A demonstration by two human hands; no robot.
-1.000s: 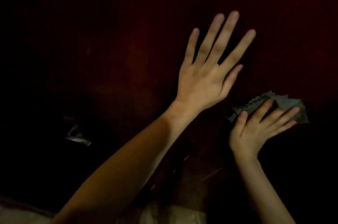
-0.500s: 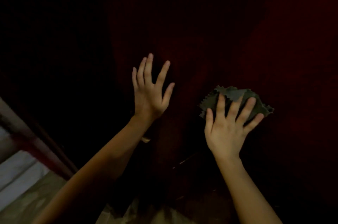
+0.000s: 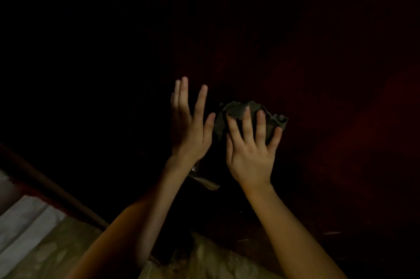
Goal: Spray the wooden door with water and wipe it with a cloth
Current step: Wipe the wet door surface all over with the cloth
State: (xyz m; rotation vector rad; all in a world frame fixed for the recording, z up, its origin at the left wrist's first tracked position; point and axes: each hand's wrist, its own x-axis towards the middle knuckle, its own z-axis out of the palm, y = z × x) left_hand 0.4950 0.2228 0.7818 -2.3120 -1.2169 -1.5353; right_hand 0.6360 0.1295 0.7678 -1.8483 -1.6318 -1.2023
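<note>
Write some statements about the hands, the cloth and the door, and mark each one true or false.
1. The right hand presses a crumpled grey-green cloth against the dark red wooden door. True.
2. The left hand holds a spray bottle. False: it holds nothing, its fingers straight.
3. The cloth lies to the right of the left hand. True.
4. The right hand is closed in a fist. False: its fingers spread over the cloth.
</note>
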